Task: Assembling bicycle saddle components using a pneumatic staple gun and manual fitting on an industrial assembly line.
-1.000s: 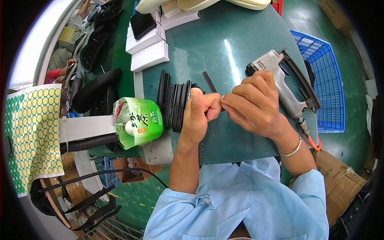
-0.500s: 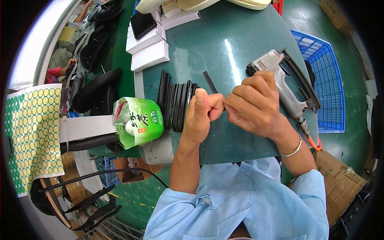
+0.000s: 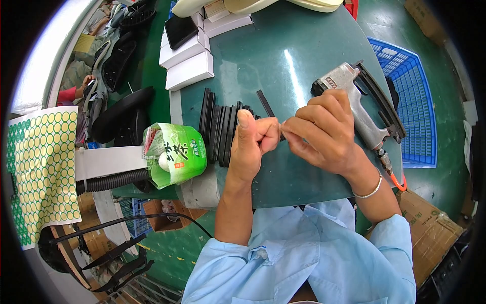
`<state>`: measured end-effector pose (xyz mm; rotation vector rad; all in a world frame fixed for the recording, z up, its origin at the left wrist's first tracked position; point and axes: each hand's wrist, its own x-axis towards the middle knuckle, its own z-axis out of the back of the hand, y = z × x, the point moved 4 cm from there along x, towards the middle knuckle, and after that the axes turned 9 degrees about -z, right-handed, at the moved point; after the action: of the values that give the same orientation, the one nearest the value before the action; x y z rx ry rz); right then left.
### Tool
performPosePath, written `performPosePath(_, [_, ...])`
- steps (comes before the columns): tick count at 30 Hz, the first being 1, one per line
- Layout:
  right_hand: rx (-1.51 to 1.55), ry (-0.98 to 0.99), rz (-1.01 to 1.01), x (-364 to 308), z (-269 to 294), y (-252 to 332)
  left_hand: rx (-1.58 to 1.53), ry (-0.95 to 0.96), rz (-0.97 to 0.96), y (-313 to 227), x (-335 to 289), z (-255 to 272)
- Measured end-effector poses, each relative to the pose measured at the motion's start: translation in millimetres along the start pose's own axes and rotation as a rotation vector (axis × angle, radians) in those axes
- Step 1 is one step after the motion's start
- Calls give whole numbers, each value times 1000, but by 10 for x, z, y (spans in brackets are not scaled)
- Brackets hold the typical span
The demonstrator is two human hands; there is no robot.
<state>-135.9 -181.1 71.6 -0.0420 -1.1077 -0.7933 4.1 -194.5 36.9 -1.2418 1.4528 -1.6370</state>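
Observation:
My left hand (image 3: 249, 144) is closed with its thumb pointing up and its fingers curled, just right of a row of black strips (image 3: 220, 133) on the table. Close beside it, my right hand (image 3: 324, 129) is closed in a pinch, its fingertips almost meeting the left fingers. Whatever the two hands hold is too small or hidden to make out. One loose black strip (image 3: 264, 101) lies just beyond the left fingers. To the right of my right hand rests a silver and black air stapler (image 3: 354, 99) with an orange hose (image 3: 400, 182).
An open green bag (image 3: 185, 157) stands left of the strips. White boxes (image 3: 190, 71) with a black phone (image 3: 180, 32) on top are at the far left of the green table (image 3: 263, 55). A blue basket (image 3: 417, 101) is beyond its right edge. Another person's hand (image 3: 88, 81) shows far left.
My left hand has shifted slightly left, and its thumb stands more upright. My right hand has hardly moved, its fingertips a touch further left. The stapler and strips stay put.

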Motion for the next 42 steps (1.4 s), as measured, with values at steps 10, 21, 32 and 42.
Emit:
performPosePath(10, [44, 34, -3, 12, 4, 6, -36, 24, 34, 3, -15, -14])
performPosePath(21, [145, 75, -21, 41, 6, 14, -157, 115, 79, 22, -35, -15])
performPosePath(32, [142, 31, -20, 53, 15, 23, -162, 149, 74, 0, -26, -36])
performPosePath(42, [150, 44, -25, 48, 31, 17, -258, 100, 43, -9, -18, -21])
